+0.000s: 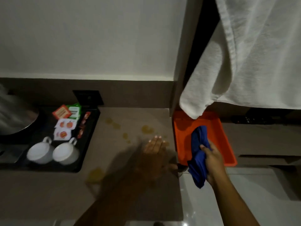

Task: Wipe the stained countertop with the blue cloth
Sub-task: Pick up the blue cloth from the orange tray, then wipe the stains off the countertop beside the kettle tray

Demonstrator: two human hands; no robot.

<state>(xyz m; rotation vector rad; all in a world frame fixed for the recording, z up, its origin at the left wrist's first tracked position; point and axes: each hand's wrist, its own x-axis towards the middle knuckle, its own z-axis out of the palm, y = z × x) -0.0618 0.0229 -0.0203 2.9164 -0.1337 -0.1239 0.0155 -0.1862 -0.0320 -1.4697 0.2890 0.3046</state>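
Observation:
The brown countertop (53, 193) carries several yellow stains (147, 129), some near the back and one larger patch (96, 174) near the front. My right hand (213, 162) grips the bunched blue cloth (199, 154) above the near edge of an orange tray (228, 141), to the right of the countertop. My left hand (154, 147) is blurred, fingers stretched out flat over the countertop's right part, holding nothing.
A black tray (88, 144) on the left holds two white cups (39, 151), several sachets (65, 124) and a metal kettle (14, 115). A white towel (244, 54) hangs over the orange tray. A vertical panel (180, 62) separates countertop and tray.

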